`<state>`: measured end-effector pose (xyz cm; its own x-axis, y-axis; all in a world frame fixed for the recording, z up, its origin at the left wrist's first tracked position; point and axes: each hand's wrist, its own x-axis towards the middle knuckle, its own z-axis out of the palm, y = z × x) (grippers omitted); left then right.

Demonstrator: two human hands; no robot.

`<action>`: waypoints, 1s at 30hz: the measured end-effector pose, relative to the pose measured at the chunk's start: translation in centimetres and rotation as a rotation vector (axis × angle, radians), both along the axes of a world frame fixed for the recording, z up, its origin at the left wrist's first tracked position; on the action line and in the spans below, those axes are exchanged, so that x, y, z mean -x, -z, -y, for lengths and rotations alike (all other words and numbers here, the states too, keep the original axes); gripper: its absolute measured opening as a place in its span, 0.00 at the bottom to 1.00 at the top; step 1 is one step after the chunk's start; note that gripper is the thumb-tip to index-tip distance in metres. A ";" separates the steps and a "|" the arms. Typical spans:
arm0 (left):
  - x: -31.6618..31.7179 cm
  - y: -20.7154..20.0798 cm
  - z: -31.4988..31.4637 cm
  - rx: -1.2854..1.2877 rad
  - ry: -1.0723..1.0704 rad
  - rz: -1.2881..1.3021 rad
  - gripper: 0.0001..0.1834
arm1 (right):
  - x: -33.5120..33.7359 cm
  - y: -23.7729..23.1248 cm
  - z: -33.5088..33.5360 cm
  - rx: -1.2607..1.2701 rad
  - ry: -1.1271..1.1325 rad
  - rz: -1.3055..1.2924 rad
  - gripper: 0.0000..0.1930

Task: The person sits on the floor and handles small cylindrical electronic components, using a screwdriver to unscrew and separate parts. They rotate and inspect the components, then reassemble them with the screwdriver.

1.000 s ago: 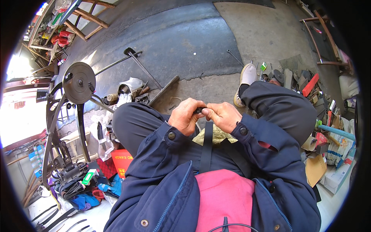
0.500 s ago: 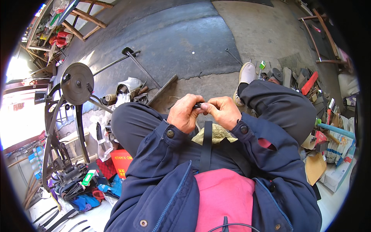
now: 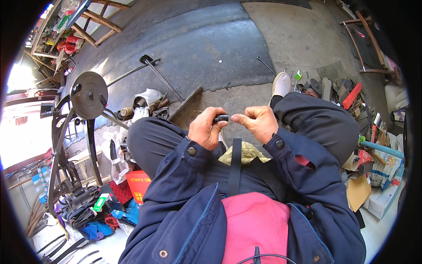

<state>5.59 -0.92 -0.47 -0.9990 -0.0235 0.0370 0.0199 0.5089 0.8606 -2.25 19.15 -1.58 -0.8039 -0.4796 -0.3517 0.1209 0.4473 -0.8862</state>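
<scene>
A small black cylinder (image 3: pixel 221 118), short and shiny, is pinched between the thumb and fingers of my left hand (image 3: pixel 204 129) above my lap. Its kind cannot be made out. Just to the right is my right hand (image 3: pixel 262 126), its fingers curled in and the thumb pointing at the cylinder's end, with a narrow gap between. Whether a tiny thing sits in those right fingers is hidden. Below both hands, a crumpled yellowish cloth (image 3: pixel 248 151) lies between my thighs, partly behind a dark strap (image 3: pixel 236 163).
A black hand-cranked machine with a round wheel (image 3: pixel 88 95) stands at my left. Beside it are a red box (image 3: pixel 138 185) and bags. Several tools, among them a red-handled one (image 3: pixel 352 96), lie right of my shoe (image 3: pixel 281 84). A metal stand (image 3: pixel 162 79) is ahead on the left.
My right hand has drawn away to the right from the black cylinder, and more of it now shows. The left hand has stayed nearly in place, still gripping it.
</scene>
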 end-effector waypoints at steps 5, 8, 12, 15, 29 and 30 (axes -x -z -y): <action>-0.1 -0.1 0.3 -0.092 -0.065 0.016 0.11 | 0.1 -0.1 0.3 0.138 0.004 0.071 0.23; -0.1 0.0 0.4 -0.110 -0.043 -0.006 0.11 | -0.2 -0.3 0.1 0.221 -0.010 0.160 0.13; -0.1 0.2 0.5 -0.120 -0.020 0.006 0.12 | -0.4 -0.3 0.3 0.210 -0.007 0.022 0.10; 0.0 0.3 0.5 -0.118 -0.002 0.008 0.13 | -0.6 -0.1 0.5 0.206 0.005 -0.015 0.08; 0.0 0.3 0.1 -0.024 0.044 0.097 0.12 | -0.6 -0.3 0.1 -0.060 -0.116 -0.375 0.06; 0.0 0.3 0.1 -0.025 0.046 0.111 0.12 | -0.6 -0.3 0.0 -0.048 -0.121 -0.373 0.07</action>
